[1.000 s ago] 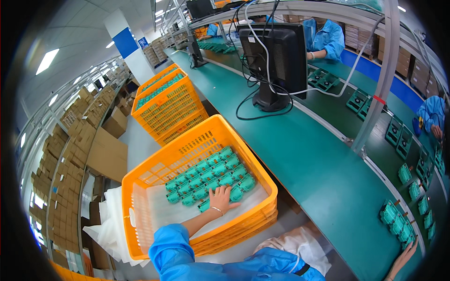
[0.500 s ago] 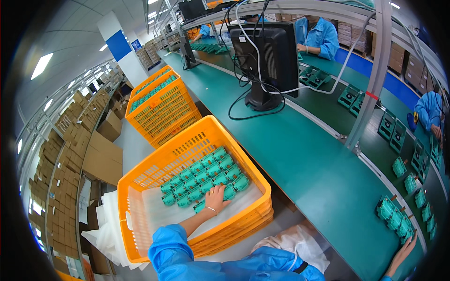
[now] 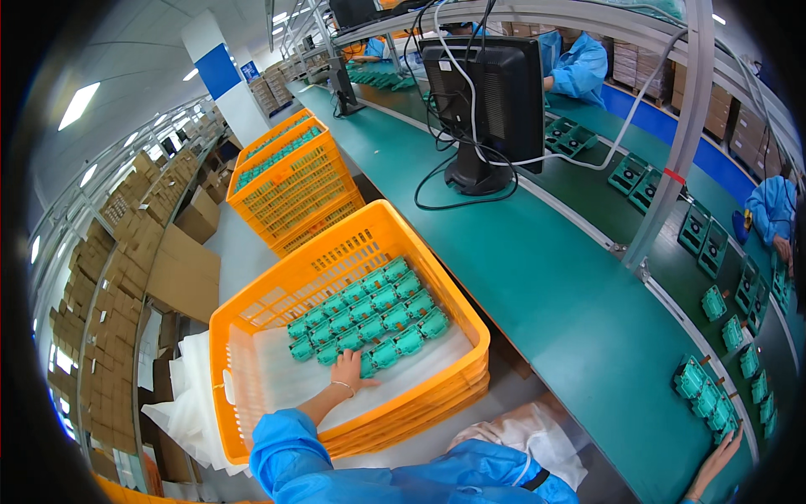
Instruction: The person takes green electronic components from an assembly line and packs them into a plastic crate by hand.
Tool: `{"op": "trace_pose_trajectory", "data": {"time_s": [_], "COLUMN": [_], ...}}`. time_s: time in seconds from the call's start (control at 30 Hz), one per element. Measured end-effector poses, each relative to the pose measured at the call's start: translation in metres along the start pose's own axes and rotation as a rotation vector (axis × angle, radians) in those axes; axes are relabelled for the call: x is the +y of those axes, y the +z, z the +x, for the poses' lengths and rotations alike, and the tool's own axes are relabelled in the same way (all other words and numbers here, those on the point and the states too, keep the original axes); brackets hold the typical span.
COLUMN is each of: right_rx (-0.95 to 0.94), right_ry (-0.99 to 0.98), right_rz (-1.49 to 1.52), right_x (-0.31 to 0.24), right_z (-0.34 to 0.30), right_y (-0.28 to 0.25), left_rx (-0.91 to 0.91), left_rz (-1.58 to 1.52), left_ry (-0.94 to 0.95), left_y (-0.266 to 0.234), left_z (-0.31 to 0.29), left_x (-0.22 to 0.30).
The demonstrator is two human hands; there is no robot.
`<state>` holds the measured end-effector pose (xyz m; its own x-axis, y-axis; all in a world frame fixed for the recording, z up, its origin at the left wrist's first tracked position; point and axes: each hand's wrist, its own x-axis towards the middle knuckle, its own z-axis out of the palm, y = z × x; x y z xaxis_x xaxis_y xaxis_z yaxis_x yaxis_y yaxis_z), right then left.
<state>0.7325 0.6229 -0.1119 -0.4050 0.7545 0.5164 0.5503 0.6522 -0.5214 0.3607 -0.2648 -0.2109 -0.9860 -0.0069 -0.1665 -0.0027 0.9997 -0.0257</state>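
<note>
My left hand (image 3: 346, 374) reaches into an orange plastic crate (image 3: 220, 370), at the left end of the nearest row of green plastic housings (image 3: 386, 353). Its thumb stands apart from the fingers, and the fingertips touch the end housing. Several rows of these parts lie side by side on a white foam sheet (image 3: 277, 395) inside the crate. At the lower right, my right hand (image 3: 718, 464) lies with fingers stretched out against the near end of a line of green housings (image 3: 707, 399) on the bench. Neither hand appears to grip anything.
More orange crates (image 3: 294, 189) with green parts stand beyond. The green bench (image 3: 537, 269) carries a black monitor (image 3: 487, 101) with cables and a metal post (image 3: 672, 168). A conveyor beyond holds green housings (image 3: 714, 302). Co-workers in blue (image 3: 579, 71) sit across. Cartons (image 3: 109, 336) line the left.
My left hand has slid leftward off the top of the nearest row to its left end, uncovering the housings there. My right hand stays beside the bench parts. The view has shifted slightly.
</note>
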Motion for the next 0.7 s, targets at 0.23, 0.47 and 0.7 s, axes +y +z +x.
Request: {"op": "trace_pose_trajectory", "data": {"time_s": [0.23, 0.47, 0.7], "right_rx": [-0.007, 0.039, 0.072], "right_ry": [0.055, 0.013, -0.008], "right_rz": [0.016, -0.001, -0.031], "right_x": [-0.008, 0.000, -0.064], "right_z": [-0.007, -0.013, -0.010], "right_y": [0.000, -0.009, -0.004], "left_rx": [0.074, 0.127, 0.181], "left_rz": [0.114, -0.038, 0.223], "left_ry": [0.011, 0.054, 0.010], "left_y": [-0.011, -0.041, -0.089], "left_z": [-0.004, 0.006, 0.032], "left_x": [-0.001, 0.029, 0.017]}}
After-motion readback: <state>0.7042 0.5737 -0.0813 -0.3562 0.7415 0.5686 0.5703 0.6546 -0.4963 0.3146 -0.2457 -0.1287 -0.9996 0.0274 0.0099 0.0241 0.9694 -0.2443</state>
